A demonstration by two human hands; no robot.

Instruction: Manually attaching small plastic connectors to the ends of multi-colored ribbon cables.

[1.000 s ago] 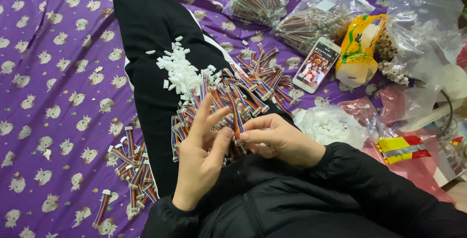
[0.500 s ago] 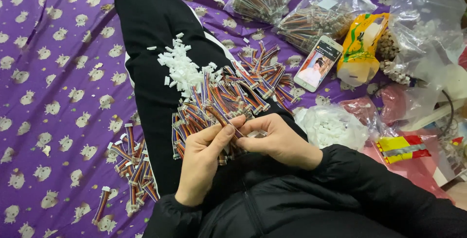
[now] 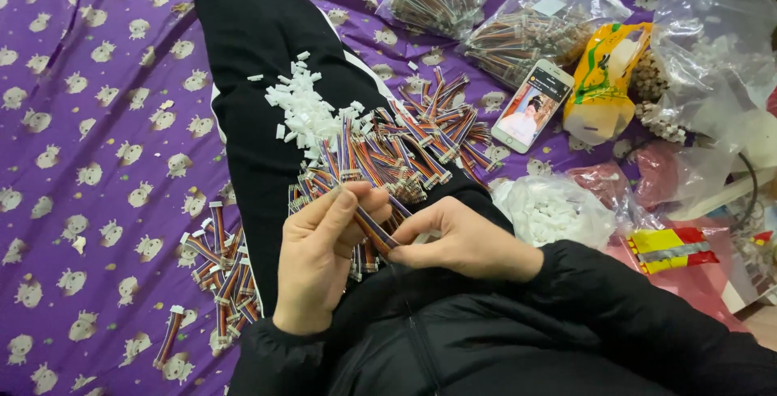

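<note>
Left hand (image 3: 324, 262): fingers pinched narrow on a striped ribbon cable (image 3: 368, 226), gripping its upper length.
Right hand (image 3: 461, 238): at 3 o'clock of the left, fingertips closed on the cable's lower end.
Cable: slants between both hands, above the lap.
Loose cable pile (image 3: 405, 149): at 12 o'clock of the hands, on the black trouser leg (image 3: 259, 64).
White connector housings (image 3: 303, 108): heaped at 11 o'clock.
Finished cables (image 3: 218, 274): at 9 o'clock on the purple sheet (image 3: 81, 161).
Phone (image 3: 532, 104): at 1 o'clock, lying flat.
Bag of white housings (image 3: 554, 210): just beside the right wrist at 2 o'clock.
</note>
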